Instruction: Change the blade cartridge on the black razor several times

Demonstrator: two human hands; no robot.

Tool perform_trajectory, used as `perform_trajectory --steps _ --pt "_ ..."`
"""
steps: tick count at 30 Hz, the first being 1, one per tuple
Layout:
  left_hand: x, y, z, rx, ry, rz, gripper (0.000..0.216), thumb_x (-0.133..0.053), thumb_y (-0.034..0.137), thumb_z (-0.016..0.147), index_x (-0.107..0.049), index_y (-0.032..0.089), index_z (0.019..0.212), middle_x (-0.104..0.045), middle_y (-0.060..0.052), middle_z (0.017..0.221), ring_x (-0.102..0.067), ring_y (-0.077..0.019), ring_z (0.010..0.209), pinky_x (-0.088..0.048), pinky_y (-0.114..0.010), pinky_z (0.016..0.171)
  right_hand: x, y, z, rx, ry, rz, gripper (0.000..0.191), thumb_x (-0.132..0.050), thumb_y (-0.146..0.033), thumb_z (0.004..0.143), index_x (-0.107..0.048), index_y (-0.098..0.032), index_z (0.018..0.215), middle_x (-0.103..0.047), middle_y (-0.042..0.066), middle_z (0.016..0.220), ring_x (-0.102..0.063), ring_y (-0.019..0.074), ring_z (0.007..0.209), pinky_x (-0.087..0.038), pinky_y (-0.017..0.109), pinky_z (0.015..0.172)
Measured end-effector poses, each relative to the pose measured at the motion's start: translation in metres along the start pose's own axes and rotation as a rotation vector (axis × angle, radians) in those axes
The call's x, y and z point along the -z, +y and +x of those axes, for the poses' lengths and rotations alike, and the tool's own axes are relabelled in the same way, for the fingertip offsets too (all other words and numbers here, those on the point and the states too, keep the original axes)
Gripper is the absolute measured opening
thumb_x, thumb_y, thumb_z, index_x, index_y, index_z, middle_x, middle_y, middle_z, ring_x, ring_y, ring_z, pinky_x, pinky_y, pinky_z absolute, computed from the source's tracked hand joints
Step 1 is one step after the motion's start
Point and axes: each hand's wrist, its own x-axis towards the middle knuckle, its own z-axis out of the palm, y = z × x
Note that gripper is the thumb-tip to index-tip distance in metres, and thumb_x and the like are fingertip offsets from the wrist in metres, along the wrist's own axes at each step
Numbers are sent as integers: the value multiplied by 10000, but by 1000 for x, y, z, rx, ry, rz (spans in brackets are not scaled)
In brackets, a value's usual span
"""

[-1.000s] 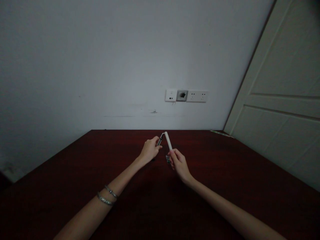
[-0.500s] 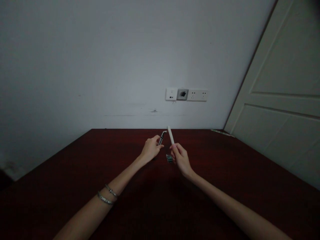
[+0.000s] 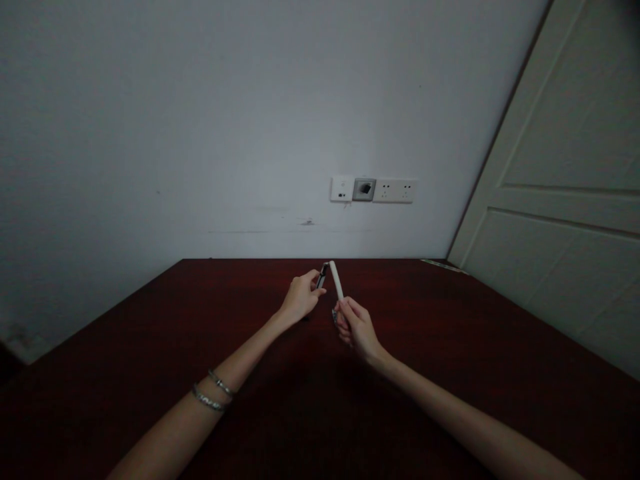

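Note:
My left hand (image 3: 300,297) pinches a slim lighter (image 3: 321,277) with a pale body and a dark top, held upright and tilted to the right. In my right hand (image 3: 359,327) is a plain white candle (image 3: 337,281), gripped near its lower end and leaning left. The candle's upper end is beside the lighter's top; I cannot tell whether they touch. No clear flame shows. A small dark patterned object (image 3: 335,317) shows at the left edge of my right hand's fingers, mostly hidden by them.
Both hands are over a dark red wooden table (image 3: 240,427). Its far edge meets a pale wall (image 3: 225,120) with wall sockets (image 3: 395,191). A pale panelled door (image 3: 560,200) stands to the right, and a thin light strip (image 3: 444,266) lies at the back right corner.
My right hand has lowered the candle slightly and moved it left, bringing its upper end closer to the lighter's top. The patterned object is now more hidden. My left hand has hardly moved.

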Motion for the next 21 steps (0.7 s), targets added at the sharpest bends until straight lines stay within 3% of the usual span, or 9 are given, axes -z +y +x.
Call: perform_trajectory --steps 5,10,16,21 --pt "-2 -2 0 20 -3 -84 227 -624 143 690 -609 148 916 -627 -7 662 -589 -133 591 -440 -223 571 -1 -2 -1 26 22 24 353 -568 -528 740 -454 -194 730 -320 -115 431 -184 7 302 -107 133 295" --pt "-1 -4 2 24 -17 -167 234 -599 142 697 -596 142 930 -625 -2 654 -584 -123 551 -449 -219 548 -6 3 -8 -50 -17 -21 359 -550 -539 748 -457 -192 738 -329 -113 432 -186 9 304 -111 136 293" --pt "-1 -4 3 5 -25 -211 214 -598 138 694 -579 137 908 -621 -6 682 -593 -121 576 -467 -214 543 -8 -2 -4 27 55 31 372 -569 -547 728 -445 -197 728 -312 -119 428 -167 7 308 -109 136 294" --pt "0 2 3 81 -42 -363 260 -559 91 704 -549 132 960 -605 4 683 -587 -106 551 -496 -218 527 -9 2 -6 -47 23 -7 387 -563 -565 722 -443 -197 726 -316 -118 425 -167 9 309 -107 136 292"
